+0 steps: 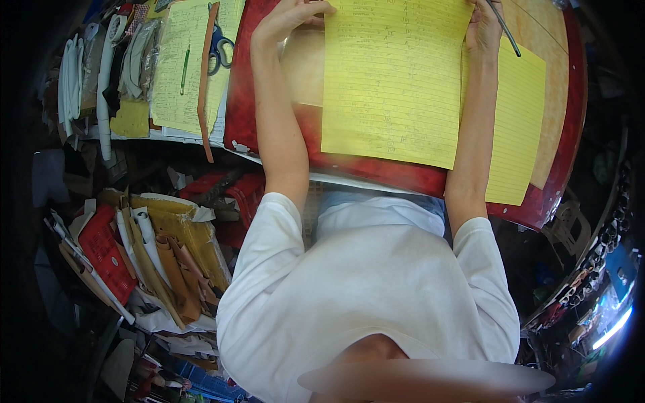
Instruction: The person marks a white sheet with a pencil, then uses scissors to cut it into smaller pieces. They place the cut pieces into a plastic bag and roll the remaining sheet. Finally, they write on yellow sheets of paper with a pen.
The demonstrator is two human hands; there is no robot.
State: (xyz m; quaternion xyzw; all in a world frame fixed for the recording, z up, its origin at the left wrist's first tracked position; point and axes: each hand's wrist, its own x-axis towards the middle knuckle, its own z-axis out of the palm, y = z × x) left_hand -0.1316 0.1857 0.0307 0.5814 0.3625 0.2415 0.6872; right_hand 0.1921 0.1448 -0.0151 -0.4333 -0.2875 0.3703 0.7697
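A yellow ruled sheet of paper (pixel 393 87) with handwriting hangs between my two hands over the table. At its upper left edge my left hand (pixel 290 21) is closed, fingertips pinching the paper; part of these fingers is cut off by the top of the view. My right hand (pixel 482 30) is closed at the upper right edge of the sheet, and a dark pen (pixel 505 30) sticks out from it, pointing down to the right. Another yellow ruled sheet (pixel 517 127) lies on the table under my right forearm.
The table (pixel 410 168) has a red border and a tan tiled top. To the left lie written yellow sheets (pixel 168 101), a green pen (pixel 185 70), blue-handled scissors (pixel 218 50), a brown strip (pixel 205 87) and bundled materials (pixel 138 64). Below stands a red basket (pixel 107 252) beside rolled sheets (pixel 151 242).
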